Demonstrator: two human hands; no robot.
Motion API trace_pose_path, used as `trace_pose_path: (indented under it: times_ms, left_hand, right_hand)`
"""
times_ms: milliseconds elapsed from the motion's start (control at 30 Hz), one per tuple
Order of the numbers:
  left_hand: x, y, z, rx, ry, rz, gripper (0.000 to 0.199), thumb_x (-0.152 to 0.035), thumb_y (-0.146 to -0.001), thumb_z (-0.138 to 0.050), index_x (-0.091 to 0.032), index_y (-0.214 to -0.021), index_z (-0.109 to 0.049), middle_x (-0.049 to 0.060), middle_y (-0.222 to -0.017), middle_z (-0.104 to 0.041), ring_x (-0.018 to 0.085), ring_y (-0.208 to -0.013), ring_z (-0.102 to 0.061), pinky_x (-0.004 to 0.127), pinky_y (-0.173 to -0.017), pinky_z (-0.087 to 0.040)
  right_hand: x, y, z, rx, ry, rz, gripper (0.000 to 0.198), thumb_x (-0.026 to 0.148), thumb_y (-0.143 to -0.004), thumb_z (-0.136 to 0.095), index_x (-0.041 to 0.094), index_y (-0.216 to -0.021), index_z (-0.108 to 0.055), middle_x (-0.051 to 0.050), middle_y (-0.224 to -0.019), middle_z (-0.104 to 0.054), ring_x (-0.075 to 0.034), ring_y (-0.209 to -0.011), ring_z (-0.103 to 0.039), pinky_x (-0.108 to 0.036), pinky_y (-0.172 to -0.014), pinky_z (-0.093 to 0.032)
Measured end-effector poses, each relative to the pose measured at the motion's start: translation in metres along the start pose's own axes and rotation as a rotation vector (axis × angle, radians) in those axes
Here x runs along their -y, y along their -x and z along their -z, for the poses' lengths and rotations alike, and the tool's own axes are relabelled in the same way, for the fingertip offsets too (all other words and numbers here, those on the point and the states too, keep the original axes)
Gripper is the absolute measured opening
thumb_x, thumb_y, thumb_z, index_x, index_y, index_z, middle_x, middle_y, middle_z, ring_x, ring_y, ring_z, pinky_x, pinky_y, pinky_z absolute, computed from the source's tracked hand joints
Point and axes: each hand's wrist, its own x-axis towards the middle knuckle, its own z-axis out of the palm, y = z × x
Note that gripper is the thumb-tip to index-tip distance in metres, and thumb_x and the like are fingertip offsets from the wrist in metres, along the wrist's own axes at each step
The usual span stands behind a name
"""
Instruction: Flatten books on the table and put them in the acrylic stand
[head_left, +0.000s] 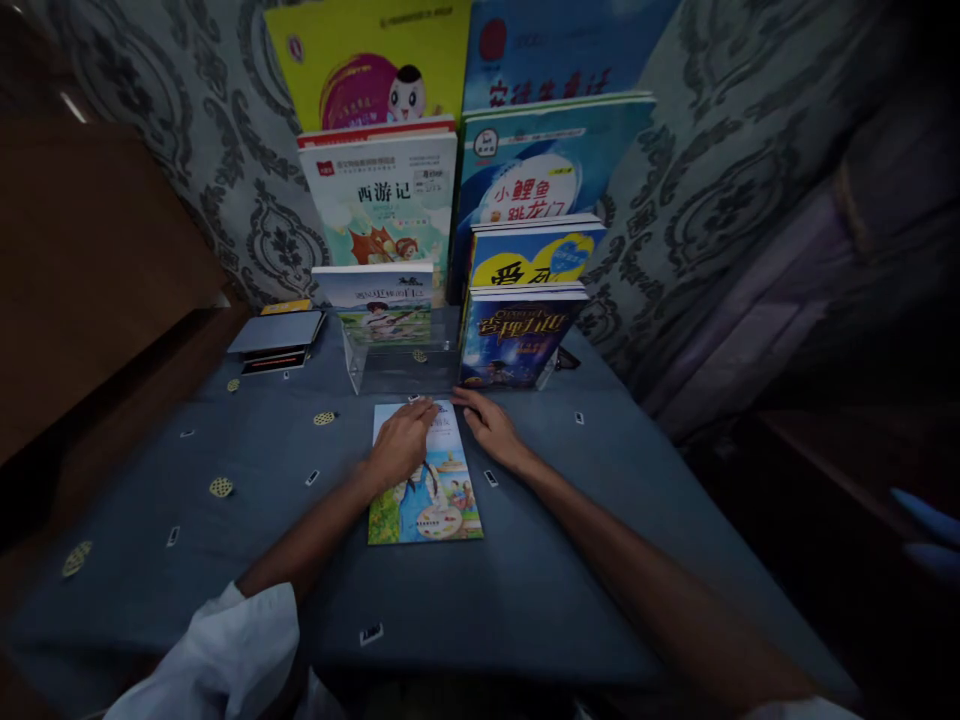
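Where book (431, 505) lies, blue-grey tablecloth (525, 595); patterned wall (281, 245) behind.

From the head, I look forward and down along both forearms (319, 535) to the fingers (421, 410) — near enough that a white sleeve (232, 650) fills the lower left — with the surface (540, 610) spreading wide towards a patterned backdrop (285, 240).

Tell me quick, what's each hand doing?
Left hand: open, resting on the flat-lying book.
Right hand: open, by the book's top right corner; I can't tell whether it's touching.
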Motion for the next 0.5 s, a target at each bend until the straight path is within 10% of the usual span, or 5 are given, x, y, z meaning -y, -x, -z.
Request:
trace_pose_path:
  times_ms: [500]
  left_hand:
    - [-0.009,-0.006,0.004,0.079,0.07,-0.128,0.057,-0.002,-0.085,-0.043,-0.02,-0.136,-0.059,0.008,-0.147,-0.054,0.019,-0.142,-0.044,0.046,-0.12,-0.03]
  right_hand:
    - [0.001,-0.003,-0.002,0.0,0.044,0.035,0.043,0.013,-0.09,-0.041,0.018,-0.129,-0.061,-0.008,-0.125,-0.071,-0.023,-0.119,-0.062,-0.044,-0.104,-0.047]
